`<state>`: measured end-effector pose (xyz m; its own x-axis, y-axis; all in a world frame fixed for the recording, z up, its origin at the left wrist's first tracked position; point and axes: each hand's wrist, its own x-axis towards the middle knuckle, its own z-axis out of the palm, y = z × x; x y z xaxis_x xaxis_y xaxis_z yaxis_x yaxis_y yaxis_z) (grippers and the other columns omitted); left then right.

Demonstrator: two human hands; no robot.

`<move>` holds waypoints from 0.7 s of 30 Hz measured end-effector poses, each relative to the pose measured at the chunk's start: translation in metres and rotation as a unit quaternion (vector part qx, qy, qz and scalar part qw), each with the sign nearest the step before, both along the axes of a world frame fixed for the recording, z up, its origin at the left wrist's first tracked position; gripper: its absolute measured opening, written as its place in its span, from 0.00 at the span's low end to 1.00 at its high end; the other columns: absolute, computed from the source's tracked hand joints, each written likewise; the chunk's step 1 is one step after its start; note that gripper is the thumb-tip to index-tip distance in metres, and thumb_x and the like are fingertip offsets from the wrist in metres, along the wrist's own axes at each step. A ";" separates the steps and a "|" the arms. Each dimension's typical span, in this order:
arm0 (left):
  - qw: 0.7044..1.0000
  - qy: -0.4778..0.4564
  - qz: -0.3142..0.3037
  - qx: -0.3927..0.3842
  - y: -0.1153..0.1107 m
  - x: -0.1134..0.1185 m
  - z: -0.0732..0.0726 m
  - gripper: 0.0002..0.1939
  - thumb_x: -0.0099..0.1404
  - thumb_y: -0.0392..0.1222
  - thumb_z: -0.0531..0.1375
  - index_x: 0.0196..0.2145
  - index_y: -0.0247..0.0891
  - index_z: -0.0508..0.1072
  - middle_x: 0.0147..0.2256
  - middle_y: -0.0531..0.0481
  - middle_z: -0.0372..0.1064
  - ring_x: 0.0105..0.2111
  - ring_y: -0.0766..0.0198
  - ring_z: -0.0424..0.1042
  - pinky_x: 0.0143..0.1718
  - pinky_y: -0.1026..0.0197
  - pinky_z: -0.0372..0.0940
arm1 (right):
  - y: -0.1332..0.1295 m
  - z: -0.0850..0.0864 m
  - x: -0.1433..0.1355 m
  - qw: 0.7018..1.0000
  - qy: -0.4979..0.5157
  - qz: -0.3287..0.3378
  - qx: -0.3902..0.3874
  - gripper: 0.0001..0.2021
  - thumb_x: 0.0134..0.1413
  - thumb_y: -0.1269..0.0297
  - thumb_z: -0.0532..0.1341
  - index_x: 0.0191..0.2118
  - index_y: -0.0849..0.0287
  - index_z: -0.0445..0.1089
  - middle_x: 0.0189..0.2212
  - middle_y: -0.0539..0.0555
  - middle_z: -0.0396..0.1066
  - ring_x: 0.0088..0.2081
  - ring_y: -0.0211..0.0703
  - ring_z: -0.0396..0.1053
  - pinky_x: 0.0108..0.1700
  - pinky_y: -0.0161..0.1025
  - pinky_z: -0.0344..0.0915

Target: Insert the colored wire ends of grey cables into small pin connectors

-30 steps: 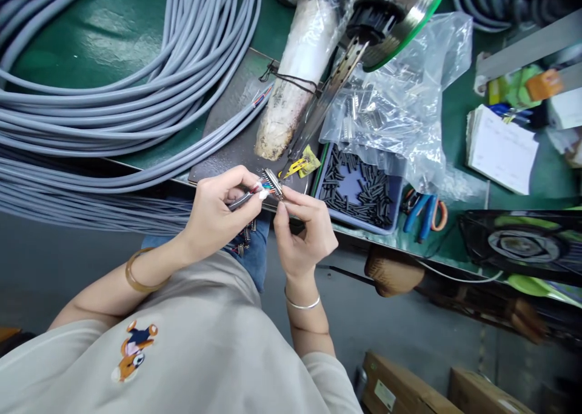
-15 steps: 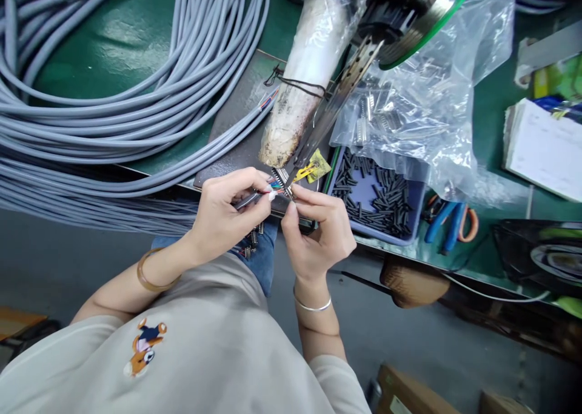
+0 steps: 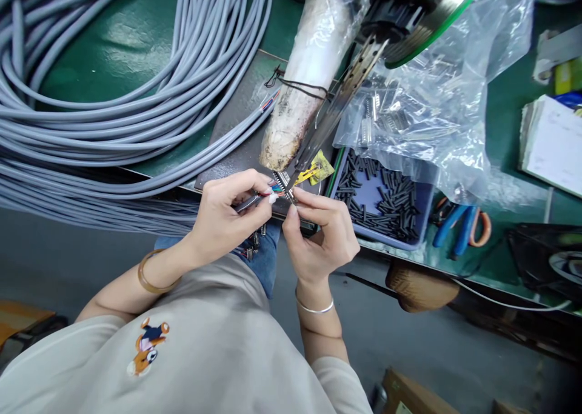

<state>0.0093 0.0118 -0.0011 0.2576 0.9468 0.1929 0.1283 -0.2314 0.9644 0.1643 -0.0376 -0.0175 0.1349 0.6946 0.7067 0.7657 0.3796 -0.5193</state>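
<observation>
My left hand (image 3: 227, 211) pinches the end of a grey cable (image 3: 248, 203), and thin coloured wires fan out past the fingertips. My right hand (image 3: 321, 229) is closed, thumb and fingers gripping the near end of a small metal multi-pin connector (image 3: 282, 182). The wires meet the connector's pins between both hands. A dark soldering iron (image 3: 313, 144) comes down from above, its tip right at the connector. Beside the iron stands a plastic-wrapped white tube (image 3: 309, 62) with a browned lower end. The exact contact of wire, pin and tip is too small to tell.
Coils of grey cable (image 3: 136, 123) cover the left. On the right are a blue tray (image 3: 425, 217) of short black sleeves, a clear plastic bag (image 3: 454, 117) with connectors, pliers (image 3: 461, 226) and a paper pad (image 3: 555, 141). A solder spool (image 3: 436, 26) hangs at the top.
The view has shifted slightly, so things on the right appear farther right. Both hands keep their grips, with the connector and wires still under the iron's tip.
</observation>
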 end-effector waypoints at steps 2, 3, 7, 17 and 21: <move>1.000 -0.001 -0.001 -0.002 0.000 0.000 0.001 0.02 0.63 0.34 0.64 0.32 0.36 0.74 0.35 0.47 0.78 0.29 0.69 0.72 0.28 0.68 0.65 | 0.001 0.001 0.000 1.000 0.003 0.004 0.002 0.09 0.56 0.76 0.68 0.37 0.55 0.71 0.41 0.52 0.82 0.41 0.40 0.80 0.45 0.39 0.77; 1.000 -0.002 -0.002 -0.002 0.000 -0.001 0.002 0.02 0.63 0.34 0.64 0.32 0.36 0.74 0.35 0.47 0.78 0.29 0.69 0.72 0.28 0.68 0.65 | 0.001 0.002 -0.001 1.000 0.004 0.004 0.003 0.09 0.55 0.76 0.68 0.38 0.55 0.71 0.41 0.52 0.82 0.41 0.40 0.80 0.45 0.39 0.78; 1.000 -0.012 -0.007 0.007 0.001 -0.002 0.006 0.02 0.63 0.34 0.64 0.32 0.36 0.75 0.35 0.47 0.78 0.29 0.69 0.72 0.30 0.67 0.67 | 0.001 0.005 -0.002 1.000 -0.009 -0.009 0.009 0.10 0.55 0.76 0.69 0.39 0.55 0.73 0.41 0.52 0.82 0.41 0.40 0.80 0.45 0.38 0.78; 1.000 0.004 -0.007 -0.026 0.002 0.000 0.008 0.04 0.62 0.34 0.64 0.29 0.35 0.72 0.32 0.49 0.78 0.28 0.70 0.72 0.26 0.71 0.64 | -0.004 0.003 -0.002 0.999 -0.039 -0.012 0.013 0.08 0.57 0.75 0.68 0.37 0.55 0.70 0.40 0.52 0.83 0.39 0.39 0.81 0.42 0.36 0.78; 1.000 0.001 -0.004 -0.031 0.000 -0.001 0.009 0.04 0.62 0.34 0.64 0.30 0.36 0.71 0.31 0.49 0.76 0.27 0.71 0.71 0.25 0.71 0.63 | -0.004 0.005 -0.001 1.000 -0.014 -0.006 -0.009 0.08 0.57 0.75 0.67 0.37 0.55 0.70 0.40 0.51 0.82 0.39 0.40 0.81 0.43 0.38 0.77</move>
